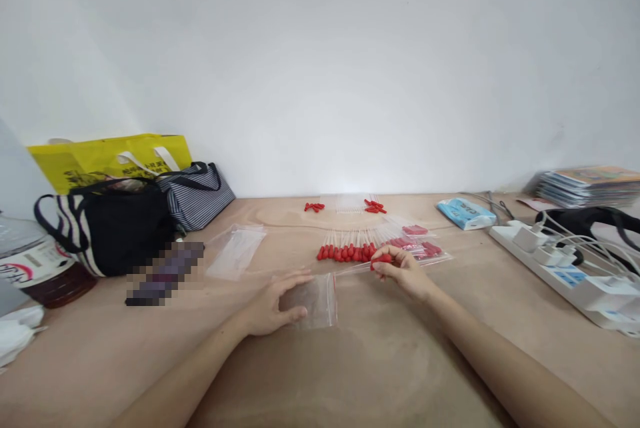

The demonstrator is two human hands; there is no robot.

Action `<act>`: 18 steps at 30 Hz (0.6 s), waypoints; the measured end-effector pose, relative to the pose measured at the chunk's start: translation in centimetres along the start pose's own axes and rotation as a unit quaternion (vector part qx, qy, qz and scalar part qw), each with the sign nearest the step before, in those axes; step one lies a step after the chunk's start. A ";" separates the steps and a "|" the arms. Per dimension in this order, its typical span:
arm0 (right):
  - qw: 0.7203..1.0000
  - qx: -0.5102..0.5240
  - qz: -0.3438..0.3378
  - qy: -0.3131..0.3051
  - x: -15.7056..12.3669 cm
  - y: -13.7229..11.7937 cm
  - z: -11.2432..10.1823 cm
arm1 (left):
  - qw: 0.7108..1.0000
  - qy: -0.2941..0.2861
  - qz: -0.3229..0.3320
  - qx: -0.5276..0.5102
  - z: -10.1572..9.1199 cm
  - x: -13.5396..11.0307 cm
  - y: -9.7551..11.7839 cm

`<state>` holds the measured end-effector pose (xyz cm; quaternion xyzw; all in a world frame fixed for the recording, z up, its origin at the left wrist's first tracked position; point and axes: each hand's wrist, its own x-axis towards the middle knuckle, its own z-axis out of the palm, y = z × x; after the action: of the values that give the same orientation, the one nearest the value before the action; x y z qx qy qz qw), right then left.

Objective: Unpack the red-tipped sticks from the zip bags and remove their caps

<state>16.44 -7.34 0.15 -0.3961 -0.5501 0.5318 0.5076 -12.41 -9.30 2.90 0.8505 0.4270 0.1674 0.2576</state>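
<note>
My right hand [400, 271] pinches a dropper by its red rubber bulb [381, 260]. Its thin clear tube points left, toward the mouth of a clear zip bag [317, 305] lying flat on the table. Over the bag's left part rests my left hand [277, 301], thumb and fingers spread apart. Just beyond my hands lies a row of droppers [347, 253], red bulbs toward me and pale tubes pointing away. To its right, filled clear bags [425, 248] with red bulbs inside are piled, partly behind my right hand.
Small groups of red bulbs [315, 207] lie near the wall. Flat clear bags [237, 251] are left of centre. Cloth bags [125, 221] and a dark drink bottle [60, 285] stand at left. At right are a blue packet [465, 213], a power strip [555, 275] with cables and stacked booklets [585, 188].
</note>
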 end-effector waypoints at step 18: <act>0.791 -0.446 -0.412 -0.082 -3.1 1.2 4.5 | 0.868 0.060 -0.241 -0.430 2.0 6.4 4.5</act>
<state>12.44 -11.05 -1.06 -0.2698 -0.8765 -0.0014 0.3987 -4.76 -6.99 4.30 0.5145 0.5188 0.3176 0.6043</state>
